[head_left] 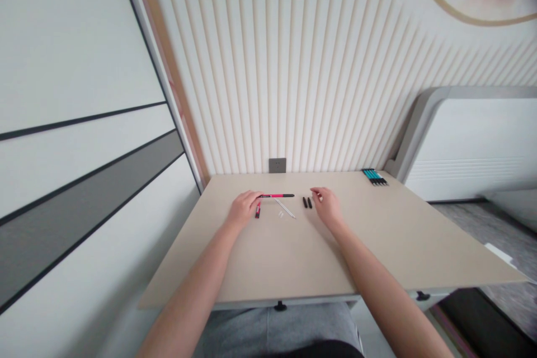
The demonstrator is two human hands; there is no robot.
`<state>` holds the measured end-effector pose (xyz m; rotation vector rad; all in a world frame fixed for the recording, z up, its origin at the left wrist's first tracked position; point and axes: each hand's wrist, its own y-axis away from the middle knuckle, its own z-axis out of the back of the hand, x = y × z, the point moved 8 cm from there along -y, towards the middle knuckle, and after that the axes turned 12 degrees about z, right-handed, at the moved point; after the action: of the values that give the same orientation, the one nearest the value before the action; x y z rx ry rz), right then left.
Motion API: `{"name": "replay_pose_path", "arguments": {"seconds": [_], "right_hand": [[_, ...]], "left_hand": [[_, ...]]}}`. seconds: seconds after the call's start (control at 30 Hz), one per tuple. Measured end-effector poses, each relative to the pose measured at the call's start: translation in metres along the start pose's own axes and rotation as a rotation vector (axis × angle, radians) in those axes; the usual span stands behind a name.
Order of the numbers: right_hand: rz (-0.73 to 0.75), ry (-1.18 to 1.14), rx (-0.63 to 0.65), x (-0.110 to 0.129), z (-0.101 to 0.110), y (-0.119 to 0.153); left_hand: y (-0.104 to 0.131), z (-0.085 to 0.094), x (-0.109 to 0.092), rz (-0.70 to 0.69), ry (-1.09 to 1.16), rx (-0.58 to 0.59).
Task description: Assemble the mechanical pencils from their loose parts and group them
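My left hand (242, 208) grips one end of a red-and-black pen (277, 196), which points level to the right above the desk. Just below that hand lies a short red-and-black pen piece (258, 211). A thin white stick (286, 208) rests slantwise beneath the held pen, with small whitish bits (281, 214) beside it. Two short black pieces (307, 202), like caps or grips, sit side by side right of the pen's tip. Next to them is my right hand (329, 207), its thumb and forefinger bent with a gap between them; nothing shows in it.
At the desk's back right corner lies a row of several teal-and-black pens (375, 177). A ribbed wall with a grey socket (277, 165) borders the desk (285, 263) behind. A cabinet (84, 179) rises on the left; a bed headboard (474, 140) stands on the right.
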<state>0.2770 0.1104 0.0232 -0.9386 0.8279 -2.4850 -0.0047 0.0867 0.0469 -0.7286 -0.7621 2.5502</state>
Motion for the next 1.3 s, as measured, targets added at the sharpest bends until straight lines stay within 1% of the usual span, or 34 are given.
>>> {"name": "replay_pose_path", "arguments": {"seconds": [0.07, 0.13, 0.23, 0.3, 0.47, 0.67, 0.77, 0.87, 0.93, 0.97, 1.03, 1.1, 1.2, 1.3], "right_hand": [[-0.101, 0.181, -0.022, -0.023, 0.017, 0.002], [-0.208, 0.326, 0.001, -0.042, 0.031, 0.006], [-0.289, 0.422, 0.08, -0.057, 0.039, 0.011], [-0.283, 0.44, 0.123, -0.058, 0.038, 0.012], [-0.238, 0.474, 0.184, -0.055, 0.028, 0.014], [-0.275, 0.508, 0.272, -0.06, 0.024, 0.017], [-0.291, 0.503, 0.282, -0.062, 0.025, 0.017], [-0.279, 0.465, 0.234, -0.06, 0.028, 0.015], [-0.239, 0.372, 0.159, -0.054, 0.028, 0.011], [-0.213, 0.283, 0.12, -0.049, 0.026, 0.008], [-0.169, 0.028, 0.051, -0.039, 0.019, 0.003], [-0.157, -0.261, 0.01, -0.028, 0.006, -0.001], [-0.163, -0.591, 0.021, -0.01, -0.015, -0.001], [-0.193, -0.749, 0.059, 0.004, -0.026, 0.002]], "left_hand": [[0.0, -0.001, 0.001, 0.006, 0.009, 0.004], [0.0, -0.002, 0.001, 0.003, 0.011, 0.012], [0.0, -0.003, 0.0, -0.001, 0.012, 0.019], [0.0, -0.004, 0.001, -0.001, 0.012, 0.021], [0.001, -0.004, 0.001, -0.001, 0.002, 0.024], [0.001, -0.004, 0.002, -0.004, -0.011, 0.016], [0.0, -0.005, 0.002, -0.006, -0.006, 0.018], [0.0, -0.005, 0.001, -0.013, 0.003, 0.02], [0.0, -0.005, 0.001, -0.016, 0.003, 0.018], [0.0, -0.005, 0.001, -0.017, 0.004, 0.016], [0.001, -0.004, 0.001, -0.02, 0.007, 0.009], [0.001, -0.004, 0.002, -0.022, 0.011, 0.003], [0.001, -0.003, 0.002, -0.021, 0.011, -0.004], [0.001, -0.003, 0.002, -0.011, 0.006, -0.005]]}}
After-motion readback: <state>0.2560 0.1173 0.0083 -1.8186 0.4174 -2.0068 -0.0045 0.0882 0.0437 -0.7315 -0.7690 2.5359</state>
